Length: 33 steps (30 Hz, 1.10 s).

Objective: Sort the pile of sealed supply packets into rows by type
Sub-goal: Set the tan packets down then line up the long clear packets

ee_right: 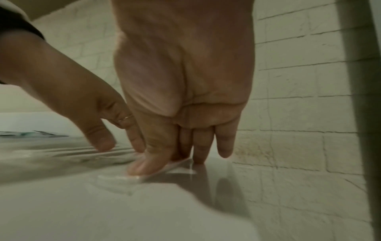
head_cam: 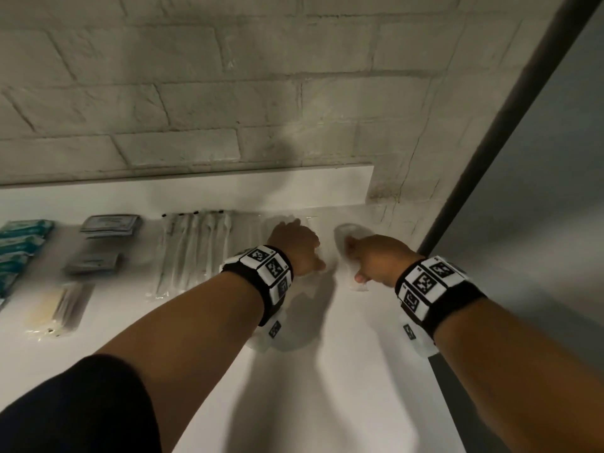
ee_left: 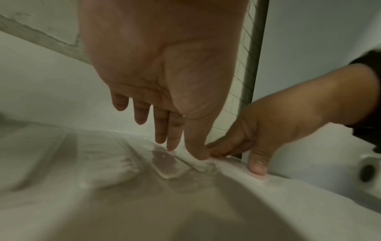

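Clear packet [head_cam: 354, 256] under flat right hand [head_cam: 376, 259], left hand [head_cam: 295, 246] fingers straight, labels unreadable

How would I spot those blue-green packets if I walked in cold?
Start at the white counter below the brick wall and follow it to its far left end. The teal packets lie there in a column, the only coloured ones; the neighbouring packets are grey.

Glossy white table [head_cam: 343, 371] under my fingers, crinkly clear plastic packets [head_cam: 192, 250], rough matt brick wall [head_cam: 228, 93] in upper frame
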### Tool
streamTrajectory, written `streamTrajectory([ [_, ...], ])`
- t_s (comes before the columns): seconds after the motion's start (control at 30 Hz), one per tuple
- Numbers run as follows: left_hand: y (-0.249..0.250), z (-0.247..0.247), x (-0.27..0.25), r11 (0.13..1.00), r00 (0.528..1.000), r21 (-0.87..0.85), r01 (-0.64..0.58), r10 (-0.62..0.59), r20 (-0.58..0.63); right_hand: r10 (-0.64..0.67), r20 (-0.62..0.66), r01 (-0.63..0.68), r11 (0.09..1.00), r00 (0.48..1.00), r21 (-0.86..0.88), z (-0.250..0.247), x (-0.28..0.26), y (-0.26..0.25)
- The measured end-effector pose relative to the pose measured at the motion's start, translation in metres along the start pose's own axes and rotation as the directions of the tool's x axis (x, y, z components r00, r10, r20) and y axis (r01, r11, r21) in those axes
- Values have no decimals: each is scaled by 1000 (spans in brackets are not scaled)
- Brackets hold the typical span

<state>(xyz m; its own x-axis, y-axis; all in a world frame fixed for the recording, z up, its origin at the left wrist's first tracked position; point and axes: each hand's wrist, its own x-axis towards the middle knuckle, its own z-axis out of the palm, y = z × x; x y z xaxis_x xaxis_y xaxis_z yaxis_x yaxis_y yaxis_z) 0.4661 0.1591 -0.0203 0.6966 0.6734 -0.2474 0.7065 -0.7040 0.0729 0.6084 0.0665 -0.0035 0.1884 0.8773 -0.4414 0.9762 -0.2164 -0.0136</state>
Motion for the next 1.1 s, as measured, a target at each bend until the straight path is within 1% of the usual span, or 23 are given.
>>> streamTrajectory([
  [0.07, 7, 6, 5, 1000, 1000, 10, 18, -18, 22, -44, 15, 44, 999, 999, -13, -6, 1, 4],
  [0.17, 13, 9, 9, 999, 1000, 34, 7, -7, 8, -88, 51, 92, 993, 995, -74, -12, 6, 9],
  [0.27, 14, 9, 10, 999, 1000, 40, 17, -18, 16, -85, 38, 88, 990, 996, -109, -13, 14, 12],
  [0.5, 15, 4, 8, 1000, 1000, 18, -5, 5, 5, -41, -41, 40, 999, 998, -24, -8, 25, 19],
  [0.6, 16, 3, 8, 999, 999, -50, -1, -1, -35, -26, -21, 27, 999, 999, 40, -5, 28, 23],
  [0.73, 18, 9, 8, 1000, 1000, -24, 6, -6, -16, -41, -5, 42, 995, 999, 93, -4, 26, 24],
  [0.83, 17, 12, 8, 1000, 1000, -31, 1, -2, -31, -21, 6, 20, 995, 1000, 94, -7, 23, 21],
  [0.93, 14, 10, 3, 998, 999, -59, 7, -10, -52, -43, 5, 42, 995, 999, 88, -13, 17, 17],
  [1.03, 1, 6, -5, 999, 995, 7, 43, -42, -90, -74, -50, 76, 996, 996, 56, -19, 6, 12],
  [1.1, -8, 8, -10, 994, 996, 82, 76, -71, -61, -132, -77, 136, 990, 988, 45, -17, 0, 4],
])
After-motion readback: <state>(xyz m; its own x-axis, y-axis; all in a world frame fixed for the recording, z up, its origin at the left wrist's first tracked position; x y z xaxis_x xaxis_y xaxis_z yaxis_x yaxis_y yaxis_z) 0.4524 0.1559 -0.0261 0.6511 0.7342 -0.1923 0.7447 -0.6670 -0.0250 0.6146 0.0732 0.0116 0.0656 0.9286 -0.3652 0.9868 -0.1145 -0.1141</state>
